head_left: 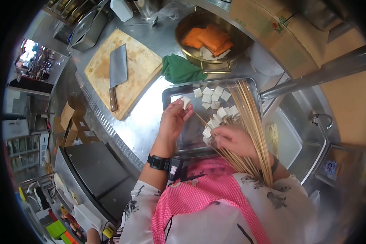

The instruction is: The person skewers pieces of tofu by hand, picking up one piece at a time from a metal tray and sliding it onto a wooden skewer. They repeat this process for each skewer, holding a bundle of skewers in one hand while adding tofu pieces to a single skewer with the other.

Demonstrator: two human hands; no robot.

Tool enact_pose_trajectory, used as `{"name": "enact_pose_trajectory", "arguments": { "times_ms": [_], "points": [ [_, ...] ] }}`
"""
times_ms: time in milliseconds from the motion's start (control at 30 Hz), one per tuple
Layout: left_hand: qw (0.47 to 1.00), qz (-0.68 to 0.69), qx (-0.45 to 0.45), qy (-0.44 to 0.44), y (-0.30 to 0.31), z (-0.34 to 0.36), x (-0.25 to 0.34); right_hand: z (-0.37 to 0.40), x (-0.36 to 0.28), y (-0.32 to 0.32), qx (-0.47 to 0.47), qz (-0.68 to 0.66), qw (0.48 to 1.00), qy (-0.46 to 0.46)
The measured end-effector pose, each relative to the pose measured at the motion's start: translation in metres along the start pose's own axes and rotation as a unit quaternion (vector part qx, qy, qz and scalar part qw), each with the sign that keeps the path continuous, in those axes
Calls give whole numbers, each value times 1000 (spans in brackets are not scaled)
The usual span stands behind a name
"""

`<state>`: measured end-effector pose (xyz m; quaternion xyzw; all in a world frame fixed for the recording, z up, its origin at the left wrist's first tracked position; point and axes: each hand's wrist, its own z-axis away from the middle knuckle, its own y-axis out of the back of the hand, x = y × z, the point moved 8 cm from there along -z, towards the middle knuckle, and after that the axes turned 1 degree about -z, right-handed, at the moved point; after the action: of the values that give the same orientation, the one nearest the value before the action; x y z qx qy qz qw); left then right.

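Observation:
My left hand [175, 120] pinches a white food cube [186, 102] between thumb and fingers, above the left part of a metal tray [183, 142]. My right hand [234, 140] is closed around a bamboo skewer [200, 118], whose bare tip points up toward my left hand. Several skewered white cubes [221, 114] lie close beyond my right fingers. Loose white cubes [207, 98] sit at the tray's far end. A long bundle of bamboo skewers [252, 122] rests across the tray's right side, partly behind my right hand and wrist.
A cleaver [118, 67] lies on a wooden cutting board [146, 61] to the left. Beyond the tray are a green cloth [181, 69] and a brass-coloured pot [183, 46] with orange pieces [213, 37]. On the right are a sink [309, 126], a metal pipe [313, 77] and cardboard boxes [272, 40].

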<state>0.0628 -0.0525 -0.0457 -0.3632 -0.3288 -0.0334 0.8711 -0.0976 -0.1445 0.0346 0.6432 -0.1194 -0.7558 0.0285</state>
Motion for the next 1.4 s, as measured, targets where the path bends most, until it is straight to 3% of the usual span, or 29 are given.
{"name": "enact_pose_trajectory", "arguments": {
  "times_ms": [467, 867, 1167, 1400],
  "points": [
    [999, 14, -9, 47, -16, 16, -11, 1, -4, 1, -3, 13, 1000, 16],
    [999, -2, -2, 37, -16, 16, -9, 0, 2, 3, 24, -11, 1000, 5],
    [993, -113, -20, -32, -31, 25, 3, -1, -2, 2, 2, 11, 1000, -1],
    [991, -122, -44, -24, -40, 34, -7, 1, 1, 3, 32, -53, 998, -20]
  ]
}}
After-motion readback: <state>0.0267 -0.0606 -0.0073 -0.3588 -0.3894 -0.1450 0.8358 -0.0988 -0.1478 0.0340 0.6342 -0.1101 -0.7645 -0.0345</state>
